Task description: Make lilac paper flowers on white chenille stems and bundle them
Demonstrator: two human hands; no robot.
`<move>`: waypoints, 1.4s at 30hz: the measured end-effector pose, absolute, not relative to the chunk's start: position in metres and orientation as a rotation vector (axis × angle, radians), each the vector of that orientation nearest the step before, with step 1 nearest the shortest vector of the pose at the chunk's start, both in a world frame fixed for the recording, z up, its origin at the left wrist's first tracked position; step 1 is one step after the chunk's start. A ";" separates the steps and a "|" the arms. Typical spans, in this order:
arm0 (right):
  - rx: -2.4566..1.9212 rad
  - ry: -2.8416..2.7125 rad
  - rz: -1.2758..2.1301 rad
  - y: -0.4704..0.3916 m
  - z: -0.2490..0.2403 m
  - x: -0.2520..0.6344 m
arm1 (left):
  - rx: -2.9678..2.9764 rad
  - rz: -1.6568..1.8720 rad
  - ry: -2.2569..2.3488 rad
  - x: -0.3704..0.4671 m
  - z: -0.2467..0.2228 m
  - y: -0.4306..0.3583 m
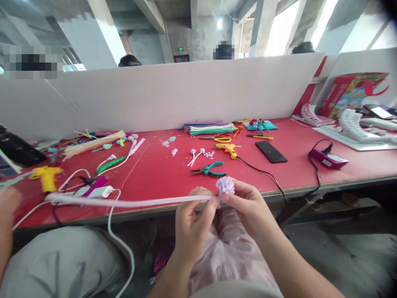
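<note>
Both hands are together just over the table's front edge. My left hand (194,221) pinches a bundle of long pale lilac pipe cleaners (130,203), whose free ends stretch far to the left. At the near end sits a fluffy lilac flower head (226,186), with the fingers of my right hand (248,203) closed around its base. Teal-handled pliers (206,169) lie just beyond my hands. Behind them are two small white-stemmed lilac pieces (195,156) and a yellow glue gun (229,150) with a black cord.
On the red table (149,165) lie scissors (221,139), bundled pipe cleaners (212,129), a black phone (271,152) and a purple power box (328,158). A neighbour's hand (8,211), another yellow glue gun (46,178) and a power strip (89,192) are at left. A white partition (155,97) stands behind.
</note>
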State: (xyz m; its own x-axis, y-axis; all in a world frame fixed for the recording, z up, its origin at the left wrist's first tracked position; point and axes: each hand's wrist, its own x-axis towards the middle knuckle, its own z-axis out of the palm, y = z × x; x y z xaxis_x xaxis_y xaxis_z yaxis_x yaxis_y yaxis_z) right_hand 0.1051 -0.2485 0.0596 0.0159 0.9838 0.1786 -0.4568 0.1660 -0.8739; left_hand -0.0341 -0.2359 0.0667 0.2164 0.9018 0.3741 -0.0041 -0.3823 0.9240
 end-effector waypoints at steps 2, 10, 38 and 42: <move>-0.692 -0.936 1.258 -0.253 0.057 0.105 | 1.487 1.266 0.860 -0.032 0.067 -0.240; -0.621 -0.932 1.362 -0.259 0.050 0.094 | 0.941 1.028 0.731 -0.037 0.065 -0.245; -0.661 -0.611 1.371 -0.259 0.036 0.075 | 2.512 1.722 1.005 -0.039 0.038 -0.243; -0.646 -0.656 1.309 -0.262 0.034 0.075 | 2.251 1.572 1.016 -0.038 0.044 -0.249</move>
State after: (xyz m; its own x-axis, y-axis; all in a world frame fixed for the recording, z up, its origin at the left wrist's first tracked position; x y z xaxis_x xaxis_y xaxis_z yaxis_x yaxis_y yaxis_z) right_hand 0.0752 -0.2624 0.0344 0.1384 0.9879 0.0697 -0.6470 0.1435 -0.7489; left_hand -0.0379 -0.2492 0.0443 0.1920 0.6418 0.7425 0.4132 -0.7391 0.5320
